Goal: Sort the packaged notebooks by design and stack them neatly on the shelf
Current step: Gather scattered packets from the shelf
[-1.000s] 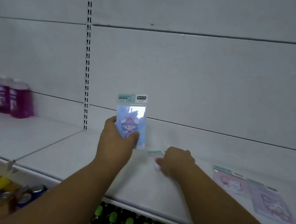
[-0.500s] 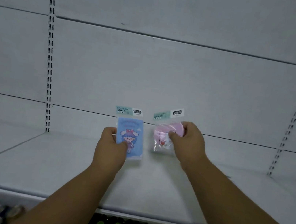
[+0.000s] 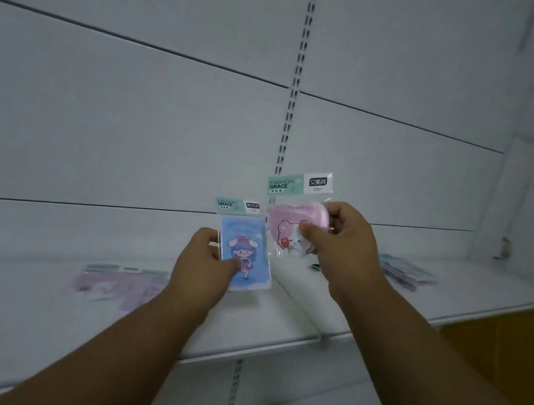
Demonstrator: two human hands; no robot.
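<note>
Held up side by side above the white shelf [image 3: 292, 324]: blue girl notebook [image 3: 245, 254] gripped in left hand [image 3: 205, 271] fingers, pink heart notebook [image 3: 292, 230] pinched in right hand [image 3: 343, 248] fingers. Lay flat on shelf: blurry purple packs [image 3: 118, 284] left, more packs [image 3: 404, 273] far right.

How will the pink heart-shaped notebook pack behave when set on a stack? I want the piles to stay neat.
The pink heart notebook pack, pinched by the right hand, looks light. Its clear bag is loose and glossy around the heart, so it will probably slide easily. The rounded shape inside may sit unevenly on rectangular packs like the blue notebook pack.
</note>
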